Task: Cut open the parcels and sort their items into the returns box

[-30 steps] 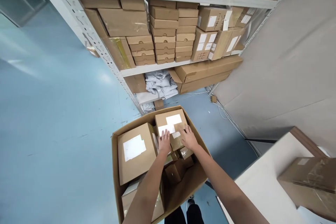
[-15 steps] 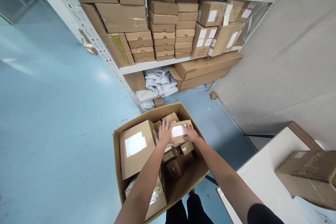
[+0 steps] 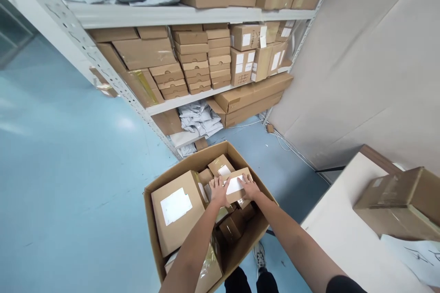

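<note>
My left hand (image 3: pixel 219 191) and my right hand (image 3: pixel 249 187) grip opposite ends of a small cardboard box (image 3: pixel 237 195) with a white label on top. Both hands have their fingers bent over its edges. It sits within a big open carton (image 3: pixel 149 222), above other small boxes. A larger labelled box (image 3: pixel 177 215) fills the carton's left side. Behind my hands, against the far corner, lies another small box (image 3: pixel 216 163) with a label. Lower in the carton is a brown box (image 3: pixel 231 228) with shiny tape, partly in shadow.
A white metal shelf rack (image 3: pixel 192 99) stands ahead, loaded with cardboard boxes and grey plastic mailers (image 3: pixel 199 116). To the right, a white table (image 3: pixel 338 219) carries a taped carton (image 3: pixel 395 201). Cables (image 3: pixel 292 146) run along the wall's base.
The view has tilted upward, bringing an upper shelf with mailers into sight. Both hands still hold the small box, which has shifted slightly nearer, leaving more of the labelled box behind it visible.
</note>
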`<action>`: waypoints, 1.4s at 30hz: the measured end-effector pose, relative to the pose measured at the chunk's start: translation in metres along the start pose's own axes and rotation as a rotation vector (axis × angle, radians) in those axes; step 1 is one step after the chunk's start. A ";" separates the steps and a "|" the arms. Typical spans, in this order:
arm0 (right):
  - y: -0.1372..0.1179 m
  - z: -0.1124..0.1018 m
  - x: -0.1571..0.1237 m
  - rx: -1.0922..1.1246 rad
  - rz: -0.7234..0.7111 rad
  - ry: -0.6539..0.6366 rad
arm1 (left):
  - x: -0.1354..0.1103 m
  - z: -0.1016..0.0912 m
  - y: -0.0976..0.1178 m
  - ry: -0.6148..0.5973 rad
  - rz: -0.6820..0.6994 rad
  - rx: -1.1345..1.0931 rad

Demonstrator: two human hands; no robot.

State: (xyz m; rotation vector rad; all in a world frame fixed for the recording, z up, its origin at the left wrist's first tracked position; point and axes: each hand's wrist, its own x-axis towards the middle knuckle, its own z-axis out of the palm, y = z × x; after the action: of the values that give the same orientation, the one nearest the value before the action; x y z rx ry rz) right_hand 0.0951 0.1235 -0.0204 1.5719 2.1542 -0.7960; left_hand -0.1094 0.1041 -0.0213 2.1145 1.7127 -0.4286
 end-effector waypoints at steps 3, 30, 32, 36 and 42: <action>0.003 0.004 -0.014 -0.019 -0.002 0.044 | -0.019 -0.011 0.008 0.047 0.027 0.054; 0.304 0.108 -0.529 0.146 0.283 0.695 | -0.197 -0.050 0.491 0.224 0.852 0.348; 0.324 0.162 -0.574 0.220 0.436 0.667 | -0.202 -0.020 0.551 0.114 0.986 0.398; 0.340 0.261 -0.639 0.403 0.722 0.556 | -0.214 0.040 0.649 -0.104 1.221 0.491; 0.347 0.313 -0.664 0.634 0.918 0.511 | -0.225 0.084 0.704 -0.165 1.307 0.523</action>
State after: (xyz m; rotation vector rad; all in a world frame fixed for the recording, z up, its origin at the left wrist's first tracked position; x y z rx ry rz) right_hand 0.6224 -0.4905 0.0442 2.9929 1.1346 -0.8183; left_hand 0.5320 -0.2570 0.0821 2.8703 -0.1178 -0.6026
